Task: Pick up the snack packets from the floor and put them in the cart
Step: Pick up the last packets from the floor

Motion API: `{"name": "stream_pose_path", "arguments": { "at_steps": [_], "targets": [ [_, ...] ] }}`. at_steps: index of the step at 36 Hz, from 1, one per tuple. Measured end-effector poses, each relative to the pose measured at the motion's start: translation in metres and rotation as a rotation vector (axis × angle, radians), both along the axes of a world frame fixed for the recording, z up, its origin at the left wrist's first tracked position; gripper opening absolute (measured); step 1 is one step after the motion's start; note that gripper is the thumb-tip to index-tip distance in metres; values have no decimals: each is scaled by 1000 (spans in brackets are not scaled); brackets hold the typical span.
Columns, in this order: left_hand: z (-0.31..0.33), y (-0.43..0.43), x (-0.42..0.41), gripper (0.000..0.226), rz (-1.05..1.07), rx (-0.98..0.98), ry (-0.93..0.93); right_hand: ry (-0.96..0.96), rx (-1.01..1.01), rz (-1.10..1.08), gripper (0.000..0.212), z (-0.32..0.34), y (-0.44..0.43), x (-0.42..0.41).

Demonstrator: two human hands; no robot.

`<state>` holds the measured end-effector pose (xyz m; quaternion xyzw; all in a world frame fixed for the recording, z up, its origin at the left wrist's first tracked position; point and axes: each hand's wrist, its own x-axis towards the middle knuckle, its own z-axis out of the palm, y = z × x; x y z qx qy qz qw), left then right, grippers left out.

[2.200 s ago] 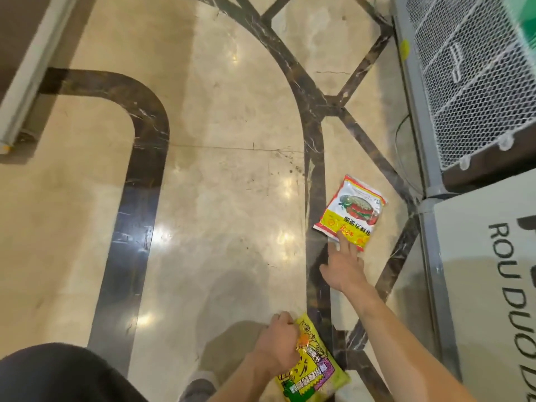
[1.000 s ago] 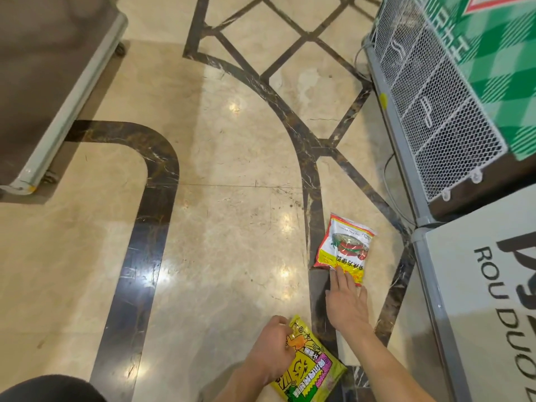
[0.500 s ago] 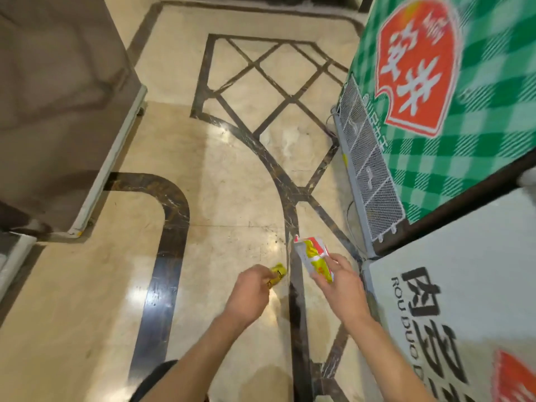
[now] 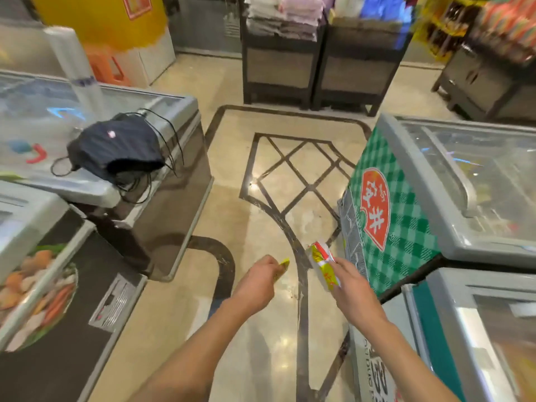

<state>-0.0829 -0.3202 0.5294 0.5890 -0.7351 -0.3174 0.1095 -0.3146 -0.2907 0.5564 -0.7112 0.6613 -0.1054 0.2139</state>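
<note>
At lower centre my right hand (image 4: 355,294) grips the red-and-yellow snack packet (image 4: 323,266) above the floor (image 4: 226,175), its long axis slanting up-left. My left hand (image 4: 256,282), just beside it, curls round the yellow packet (image 4: 282,266), only a corner showing. Contents of the flanking glass-topped freezers (image 4: 464,184) are blurred.

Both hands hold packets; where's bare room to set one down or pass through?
Bare: the floor aisle between the left freezer and the green-checked freezer, up to the dark display stands. The green-checked freezer's glass lid also looks free. Crowded: the left freezer's near corner, under a dark bag.
</note>
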Motion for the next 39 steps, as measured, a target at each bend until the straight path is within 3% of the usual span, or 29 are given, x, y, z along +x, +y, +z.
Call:
{"name": "stream_pose_path", "arguments": {
  "at_steps": [6, 13, 27, 39],
  "targets": [
    [92, 44, 35, 39, 31, -39, -49, 34, -28, 138, 63, 74, 30, 30],
    [140, 128, 79, 43, 209, -157, -112, 2, -119, 327, 62, 107, 75, 61],
    [176, 395, 193, 48, 717, -192, -317, -127, -160, 898, 50, 113, 180, 204],
    [167, 690, 234, 41, 1313, -130, -387, -139, -91, 1524, 50, 139, 403, 372]
  ]
}}
